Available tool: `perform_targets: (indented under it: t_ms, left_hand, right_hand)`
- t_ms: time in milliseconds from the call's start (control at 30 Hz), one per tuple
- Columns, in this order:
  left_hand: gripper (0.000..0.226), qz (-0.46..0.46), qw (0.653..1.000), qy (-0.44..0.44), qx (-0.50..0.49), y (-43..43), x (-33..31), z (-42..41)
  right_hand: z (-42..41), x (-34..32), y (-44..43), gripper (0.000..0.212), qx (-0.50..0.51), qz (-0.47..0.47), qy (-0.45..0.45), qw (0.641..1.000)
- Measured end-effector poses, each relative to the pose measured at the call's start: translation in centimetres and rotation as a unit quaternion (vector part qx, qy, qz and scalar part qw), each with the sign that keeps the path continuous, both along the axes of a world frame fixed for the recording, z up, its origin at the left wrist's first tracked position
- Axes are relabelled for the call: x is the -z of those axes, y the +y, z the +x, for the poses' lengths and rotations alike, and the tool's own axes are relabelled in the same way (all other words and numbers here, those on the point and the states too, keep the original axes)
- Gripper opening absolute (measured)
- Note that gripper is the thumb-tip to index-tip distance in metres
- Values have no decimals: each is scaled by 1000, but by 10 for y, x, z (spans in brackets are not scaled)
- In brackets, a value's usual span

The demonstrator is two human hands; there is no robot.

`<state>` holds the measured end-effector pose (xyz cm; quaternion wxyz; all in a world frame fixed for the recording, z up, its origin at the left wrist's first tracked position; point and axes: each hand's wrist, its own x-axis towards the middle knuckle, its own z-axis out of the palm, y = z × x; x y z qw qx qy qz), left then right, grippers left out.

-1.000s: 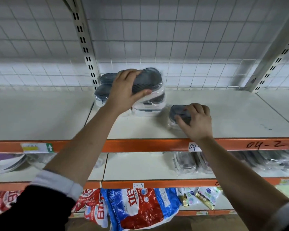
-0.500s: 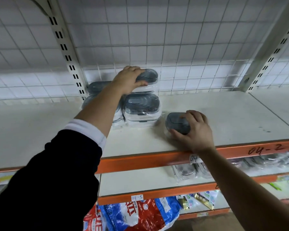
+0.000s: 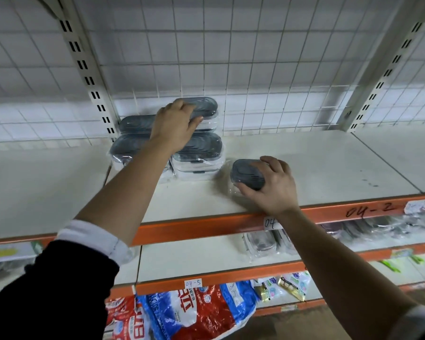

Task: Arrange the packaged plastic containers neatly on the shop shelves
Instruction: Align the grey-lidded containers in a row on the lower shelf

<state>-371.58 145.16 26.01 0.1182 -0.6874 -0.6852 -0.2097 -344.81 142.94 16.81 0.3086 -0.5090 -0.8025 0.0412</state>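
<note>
Right hand (image 3: 272, 187), centre right of frame: fingers curl over the dark lid of a single container (image 3: 247, 174) with the thumb at its near side, gripping it. This wrapped pack rests on the top shelf (image 3: 329, 163) close to the orange front rail (image 3: 206, 227), just beside the stacked group but apart from it. Below the rail, toward the lower right, a second shelf holds more wrapped goods (image 3: 258, 241), too blurred to identify, and printed bags (image 3: 182, 312) fill the bottom centre.

Farther in, at centre frame, stands the group already placed: a front pack (image 3: 201, 153) and a left-hand pair (image 3: 130, 133) partly hidden by the forearm. Left hand (image 3: 174, 126) reaches over them to the top container (image 3: 204, 106), at upper centre. Its fingers lie across the lid and the thumb hooks the front edge, so it holds that pack, which sits on another at the back, near the wire grid (image 3: 255, 57).

Progress, as judged: the task is at an early stage. Several packs form a squared block at the left of this bay. The top container appears seated and may need only a final nudge into line. The single container remains to be joined to the block. Most of the top shelf, running to the right of frame, carries no containers.
</note>
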Motion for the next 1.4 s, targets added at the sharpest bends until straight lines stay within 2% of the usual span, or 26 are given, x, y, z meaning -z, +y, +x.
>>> perform_targets:
  t_ms: [167, 233, 333, 533, 667, 833, 1000, 1067, 1267, 1400]
  left_hand:
    - [36, 137, 990, -31, 9, -74, 36, 22]
    - [31, 159, 987, -39, -6, -101, 53, 26]
    - [29, 130, 991, -21, -20, -129, 71, 29]
    - [45, 37, 998, 1, -43, -154, 91, 25]
    - [46, 19, 997, 7, -70, -156, 96, 31]
    - [41, 61, 994, -4, -89, -157, 98, 30]
    - [38, 71, 993, -16, -92, -158, 98, 30]
    - [38, 78, 993, -19, -87, -157, 99, 29]
    - [32, 94, 992, -8, -82, -156, 101, 28]
    - [29, 107, 991, 1, -80, -156, 104, 27]
  right_hand:
    - [2, -1, -5, 62, 5, 16, 24, 1000]
    - [2, -2, -8, 61, 2, 26, 33, 999]
    - [5, -6, -13, 61, 10, 25, 76, 997]
    - [-18, -32, -23, 65, -25, 107, 168, 980]
    - [-53, -60, -22, 62, -74, 110, 141, 981]
    - [-91, -81, -9, 65, -114, 123, 36, 985]
    - [-121, -80, 12, 64, -115, 58, -17, 992]
    - [-126, -76, 18, 61, -115, 45, -21, 992]
    - [-131, -64, 17, 59, -87, 85, 11, 992]
    - [-131, -63, 12, 57, -75, 88, -5, 993]
